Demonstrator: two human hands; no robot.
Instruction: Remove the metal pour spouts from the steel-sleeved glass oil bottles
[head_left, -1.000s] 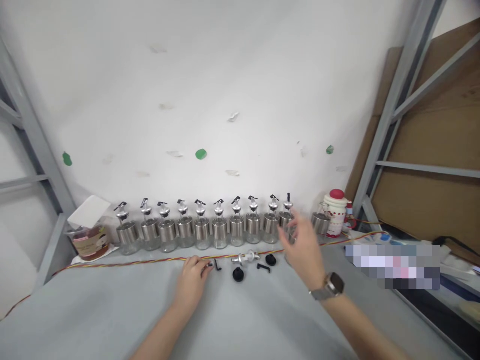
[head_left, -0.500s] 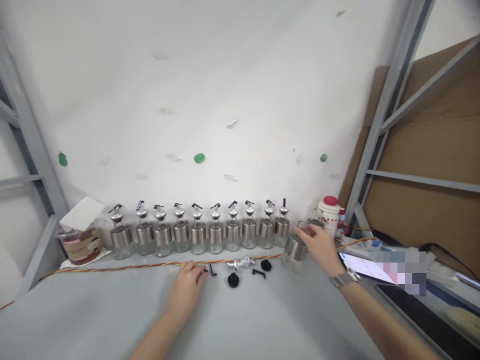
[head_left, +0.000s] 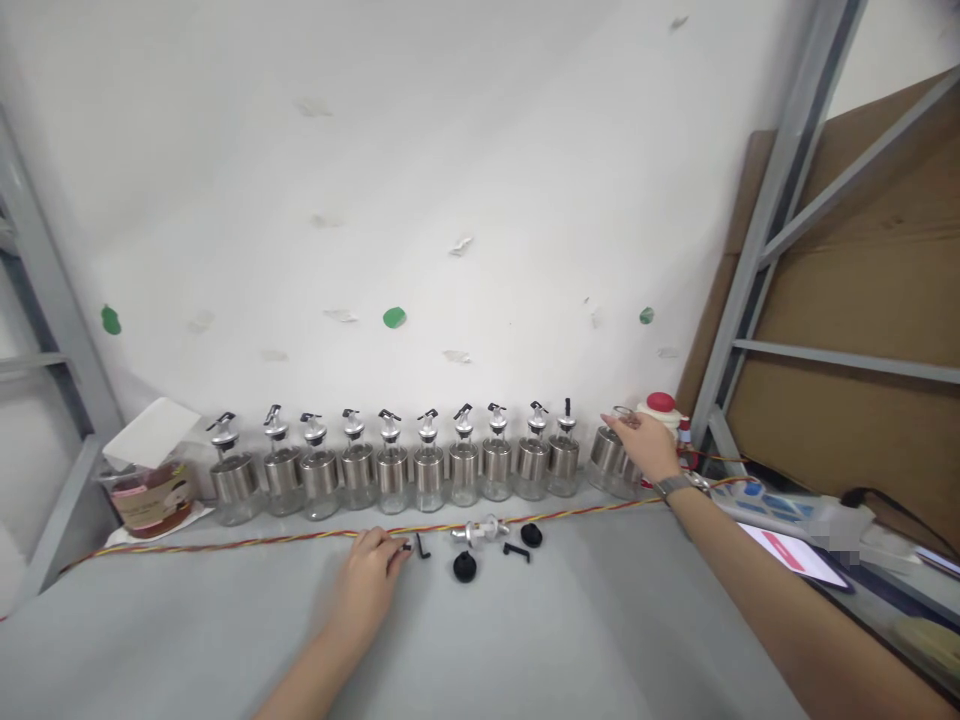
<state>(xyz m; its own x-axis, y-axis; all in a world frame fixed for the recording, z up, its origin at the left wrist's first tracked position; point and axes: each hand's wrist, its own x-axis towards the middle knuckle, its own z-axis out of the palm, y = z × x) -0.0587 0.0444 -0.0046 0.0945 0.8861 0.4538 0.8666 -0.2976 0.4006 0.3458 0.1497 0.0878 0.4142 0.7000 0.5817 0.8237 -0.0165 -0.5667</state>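
Observation:
My left hand point(head_left: 367, 580) rests on the grey table, its thumb and fingers pinched on a small black part point(head_left: 407, 546), mostly hidden. Just right of it lies a black L-shaped piece point(head_left: 422, 548). My right hand point(head_left: 645, 445), with a watch on the wrist, is closed round the neck of a glass bottle with a steel sleeve point(head_left: 606, 455) at the back right. The hand partly covers this bottle and another beside it. Between my hands lie silver pour spouts point(head_left: 480, 530), two black round stoppers point(head_left: 465, 567) and a second bent black piece point(head_left: 517, 551).
Several capped glass bottles point(head_left: 392, 468) line the wall. A twisted red-yellow wire point(head_left: 285, 539) crosses the table before them. A tub point(head_left: 150, 500) stands at left, a red-topped white container point(head_left: 660, 405) behind my right hand. A lit phone point(head_left: 799, 558) lies at right.
My right hand has moved back toward the wall and slightly right with the glass bottle, which now stands nearer the row. My left hand has stayed in almost the same place.

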